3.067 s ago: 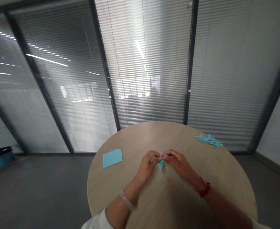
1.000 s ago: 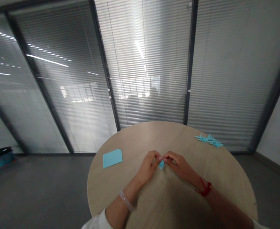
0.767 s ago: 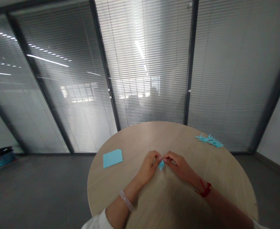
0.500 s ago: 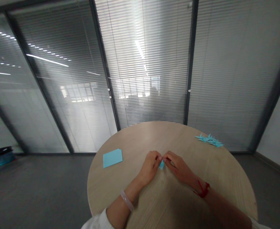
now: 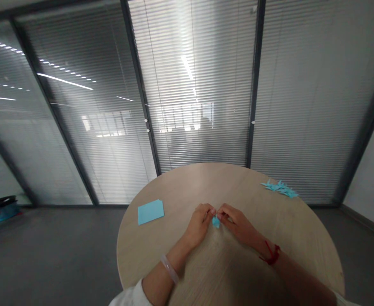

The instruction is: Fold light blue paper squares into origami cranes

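Dim room; middle blind (image 5: 193, 46) brightest, near blown out up top. Light streaks (image 5: 65, 81) glare off the left glass. Soft shadow on the table's (image 5: 206, 182) near side. Left posts (image 5: 70, 148) lean hard (wide-angle stretch). Held paper (image 5: 216, 222) looks mushy.

You are holding a paper piece (image 5: 216, 222) between your left hand (image 5: 199, 224) and your right hand (image 5: 237, 223) at the table (image 5: 206, 180), well in from its left and right edges. On your left, a paper stack (image 5: 150, 212) is lying near the left edge; on your right, a pile of paper shapes (image 5: 280, 188) is sitting by the far right edge. Behind the far edge, a glass partition (image 5: 199, 85) is standing.
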A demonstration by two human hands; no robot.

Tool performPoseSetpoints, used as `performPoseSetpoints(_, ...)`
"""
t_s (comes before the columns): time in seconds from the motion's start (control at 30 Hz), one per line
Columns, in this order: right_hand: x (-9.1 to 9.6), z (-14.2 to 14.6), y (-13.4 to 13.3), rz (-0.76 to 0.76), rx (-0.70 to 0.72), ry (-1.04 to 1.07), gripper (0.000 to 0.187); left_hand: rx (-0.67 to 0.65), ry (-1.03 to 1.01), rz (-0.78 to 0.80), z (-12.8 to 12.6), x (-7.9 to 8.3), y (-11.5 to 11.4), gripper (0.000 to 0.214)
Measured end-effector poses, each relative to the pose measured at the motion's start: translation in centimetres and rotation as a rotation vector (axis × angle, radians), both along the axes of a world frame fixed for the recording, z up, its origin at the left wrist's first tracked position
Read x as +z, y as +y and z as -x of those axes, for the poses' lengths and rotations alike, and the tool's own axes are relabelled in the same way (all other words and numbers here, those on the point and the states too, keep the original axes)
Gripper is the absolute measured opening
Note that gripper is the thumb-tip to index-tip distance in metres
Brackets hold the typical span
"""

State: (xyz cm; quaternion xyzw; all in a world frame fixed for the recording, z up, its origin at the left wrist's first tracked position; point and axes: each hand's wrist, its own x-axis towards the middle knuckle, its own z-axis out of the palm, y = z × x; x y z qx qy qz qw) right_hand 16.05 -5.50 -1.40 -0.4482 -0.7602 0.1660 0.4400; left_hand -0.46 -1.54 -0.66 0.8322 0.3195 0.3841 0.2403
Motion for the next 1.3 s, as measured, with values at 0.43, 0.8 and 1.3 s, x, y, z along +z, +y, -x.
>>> performPoseSetpoints(0.43,-0.1,-0.4,0.3,0.063,-0.025,0.151,0.039,0.062,-0.007,-0.033,0.1,-0.1,0.2,0.032)
performPoseSetpoints(0.8,-0.3,-0.2,0.4,0.010,-0.042,0.017,0.026,0.041,0.013,-0.059,0.1,0.1,0.0,0.026)
performPoseSetpoints(1.3,-0.1,-0.9,0.4,-0.081,-0.137,0.056,0.020,0.009,-0.164,-0.001,0.3,-0.1,0.7,0.016)
